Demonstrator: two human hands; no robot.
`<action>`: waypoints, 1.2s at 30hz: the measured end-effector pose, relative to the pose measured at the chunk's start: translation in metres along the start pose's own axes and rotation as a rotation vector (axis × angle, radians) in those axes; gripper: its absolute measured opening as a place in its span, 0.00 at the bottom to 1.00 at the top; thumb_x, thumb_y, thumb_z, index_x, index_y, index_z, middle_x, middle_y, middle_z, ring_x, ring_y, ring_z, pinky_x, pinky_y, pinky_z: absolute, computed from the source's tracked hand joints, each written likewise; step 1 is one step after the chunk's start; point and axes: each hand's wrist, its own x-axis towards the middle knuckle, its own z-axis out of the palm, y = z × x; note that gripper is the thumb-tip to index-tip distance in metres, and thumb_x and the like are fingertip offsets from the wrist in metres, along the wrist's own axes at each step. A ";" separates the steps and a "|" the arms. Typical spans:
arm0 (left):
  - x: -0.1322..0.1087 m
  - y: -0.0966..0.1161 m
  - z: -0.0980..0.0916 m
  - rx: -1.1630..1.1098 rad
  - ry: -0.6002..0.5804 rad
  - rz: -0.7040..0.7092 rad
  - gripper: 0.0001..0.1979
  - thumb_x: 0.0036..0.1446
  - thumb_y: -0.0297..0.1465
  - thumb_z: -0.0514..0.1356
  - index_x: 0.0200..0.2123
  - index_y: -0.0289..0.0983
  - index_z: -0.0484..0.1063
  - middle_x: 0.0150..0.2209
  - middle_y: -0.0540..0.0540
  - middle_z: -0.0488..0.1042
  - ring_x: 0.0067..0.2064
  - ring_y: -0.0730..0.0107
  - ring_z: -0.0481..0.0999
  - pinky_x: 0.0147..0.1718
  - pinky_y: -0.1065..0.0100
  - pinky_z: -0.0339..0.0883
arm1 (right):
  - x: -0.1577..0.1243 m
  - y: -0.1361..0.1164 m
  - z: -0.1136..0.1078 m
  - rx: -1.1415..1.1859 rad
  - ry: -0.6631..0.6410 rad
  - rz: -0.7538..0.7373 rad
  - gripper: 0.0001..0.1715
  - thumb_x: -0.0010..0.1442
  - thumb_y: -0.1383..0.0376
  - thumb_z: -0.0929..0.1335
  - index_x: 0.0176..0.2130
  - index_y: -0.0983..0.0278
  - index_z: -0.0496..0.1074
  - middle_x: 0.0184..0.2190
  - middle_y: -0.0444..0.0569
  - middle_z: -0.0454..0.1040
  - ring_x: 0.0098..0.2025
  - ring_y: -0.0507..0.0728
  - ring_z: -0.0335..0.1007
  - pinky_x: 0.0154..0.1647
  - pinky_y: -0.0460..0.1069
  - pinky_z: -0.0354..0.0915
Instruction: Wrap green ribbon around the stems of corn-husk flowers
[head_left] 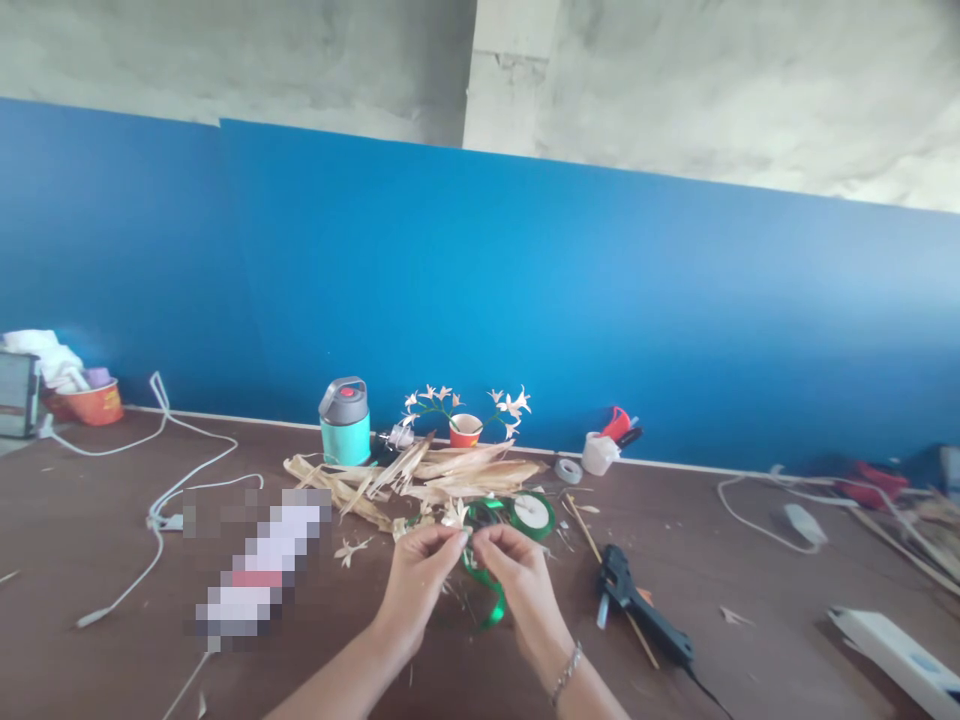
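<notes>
Pale flower (pixel 454 514) at tips of left fingers (pixel 452 543)

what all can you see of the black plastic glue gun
The black, plastic-looking glue gun lies on the brown tabletop, right of the person's right hand, untouched. Its handle slants toward the near right; a dark cord leaves the end. A pale bluish piece seems to jut from its body; a thin tan rod crosses beneath it, apparently touching.
</notes>
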 end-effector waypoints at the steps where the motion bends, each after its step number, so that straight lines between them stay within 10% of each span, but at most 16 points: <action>1: 0.000 -0.001 0.000 0.000 -0.005 -0.005 0.09 0.44 0.35 0.63 0.23 0.34 0.78 0.23 0.48 0.73 0.28 0.70 0.67 0.29 0.72 0.59 | 0.000 0.000 0.000 0.014 -0.003 0.009 0.13 0.45 0.60 0.70 0.21 0.67 0.68 0.17 0.41 0.62 0.21 0.47 0.50 0.22 0.44 0.48; 23: -0.007 0.000 0.006 -0.312 0.038 -0.314 0.13 0.37 0.37 0.67 0.21 0.35 0.68 0.20 0.53 0.65 0.21 0.78 0.62 0.20 0.76 0.53 | -0.003 0.008 -0.003 -0.912 0.081 -0.873 0.10 0.54 0.75 0.60 0.27 0.63 0.65 0.24 0.46 0.65 0.29 0.54 0.61 0.30 0.48 0.58; 36: -0.006 -0.001 0.006 -0.234 0.120 -0.318 0.18 0.38 0.39 0.66 0.16 0.35 0.61 0.14 0.59 0.50 0.17 0.83 0.47 0.16 0.77 0.40 | -0.001 0.012 -0.001 -1.098 -0.001 -0.935 0.11 0.56 0.75 0.59 0.28 0.63 0.66 0.26 0.48 0.66 0.30 0.56 0.60 0.32 0.50 0.59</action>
